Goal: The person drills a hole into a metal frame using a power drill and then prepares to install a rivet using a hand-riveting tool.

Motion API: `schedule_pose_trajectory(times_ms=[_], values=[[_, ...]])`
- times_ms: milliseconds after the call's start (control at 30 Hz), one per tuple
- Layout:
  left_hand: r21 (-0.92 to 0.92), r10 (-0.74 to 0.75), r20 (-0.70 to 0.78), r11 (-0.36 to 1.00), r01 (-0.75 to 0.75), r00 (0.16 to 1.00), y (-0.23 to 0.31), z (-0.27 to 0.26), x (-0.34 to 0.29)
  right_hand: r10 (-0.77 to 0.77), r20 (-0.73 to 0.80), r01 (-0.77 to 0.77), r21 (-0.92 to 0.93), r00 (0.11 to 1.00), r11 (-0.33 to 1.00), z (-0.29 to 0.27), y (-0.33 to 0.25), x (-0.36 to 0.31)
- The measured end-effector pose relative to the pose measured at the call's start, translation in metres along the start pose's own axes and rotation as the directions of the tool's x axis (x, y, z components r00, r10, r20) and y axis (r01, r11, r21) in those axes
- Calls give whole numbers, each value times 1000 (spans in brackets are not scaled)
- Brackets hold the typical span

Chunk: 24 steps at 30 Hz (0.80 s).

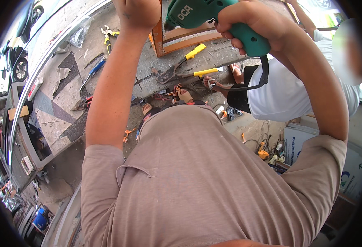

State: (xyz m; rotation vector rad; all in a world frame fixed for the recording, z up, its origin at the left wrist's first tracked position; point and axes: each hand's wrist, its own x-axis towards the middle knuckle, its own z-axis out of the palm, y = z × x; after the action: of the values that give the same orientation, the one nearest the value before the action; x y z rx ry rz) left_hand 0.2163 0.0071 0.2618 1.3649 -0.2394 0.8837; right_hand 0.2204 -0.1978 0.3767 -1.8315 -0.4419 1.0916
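Observation:
My right hand (257, 22) is wrapped round the grip of a green power drill (199, 14), with the index finger near the trigger. The drill's nose points left, toward an orange-brown frame (159, 41) standing on the work surface. A black cord (263, 78) drops from the grip's base. At the top edge, partly cut off, my left hand (138, 14) is closed in a fist close beside the frame's left upright. Its fingers are turned away, so what they hold is hidden. Below the frame lie large cutters with yellow handles (175, 71).
Left on the worktop are a blue screwdriver (93, 72), yellow-and-black pliers (107, 39), red-handled pliers (82, 103), a clear plastic bag (80, 33) and a white tube (35, 88). A person in a white shirt (279, 90) is close on the right. Wires and scraps (265, 150) litter the floor.

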Motion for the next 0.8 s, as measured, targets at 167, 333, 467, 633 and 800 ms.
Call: schedule_pose_trajectory(times_ms=[167,333,467,633,800], values=[[-20,65,31,998,-64,997,-4,0,2,-6,15,6,4,1000,1000,0,-4,1],[-48,67,64,997,-64,996,-3,-1,3,-22,25,22,10,999,1000,2,-5,1],[-26,-29,24,999,30,999,4,2,-1,-27,30,27,17,999,999,3,-4,1],[23,12,31,1000,-12,999,2,1,0,-41,36,40,32,999,999,5,-4,1],[35,24,19,999,-25,1000,-1,0,2,-46,19,46,45,999,998,5,-1,2]])
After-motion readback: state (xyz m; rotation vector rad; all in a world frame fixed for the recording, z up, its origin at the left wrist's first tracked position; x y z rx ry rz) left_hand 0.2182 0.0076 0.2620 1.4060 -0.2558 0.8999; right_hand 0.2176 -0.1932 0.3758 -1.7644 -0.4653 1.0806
